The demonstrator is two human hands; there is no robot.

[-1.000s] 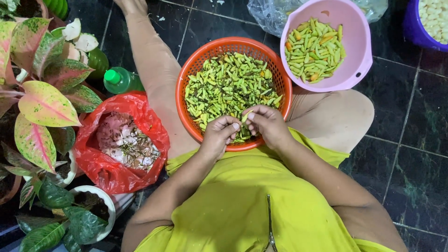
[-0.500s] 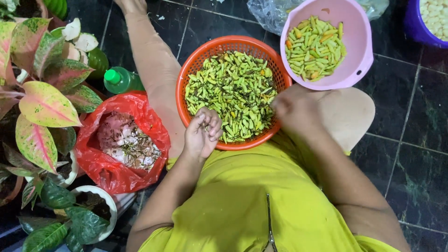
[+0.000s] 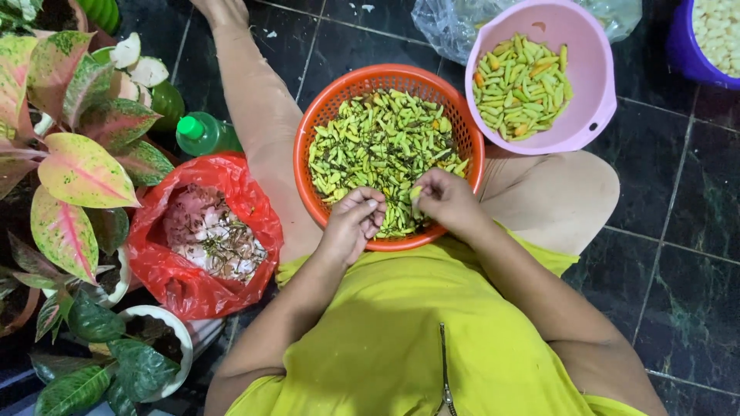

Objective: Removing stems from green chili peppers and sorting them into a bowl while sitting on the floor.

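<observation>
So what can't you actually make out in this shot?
- Purple tub, head view: cut off by the top-right corner.
- Red bag: contents too small to identify.
- Left hand: curled fingers hide what it holds.
- Right hand: pinches one chili, its stem end hidden.

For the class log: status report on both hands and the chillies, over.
Left hand closed, fingers curled, over orange basket rim. Right hand pinching one green chilli. Pink bowl of chillies beyond. Nothing between the hands.

The orange basket [image 3: 324, 100] sits on the dark tile floor, round and full of small green chillies [image 3: 378, 146]. One pale green chilli [image 3: 415, 193] is pinched upright just above the heap's near edge.
</observation>
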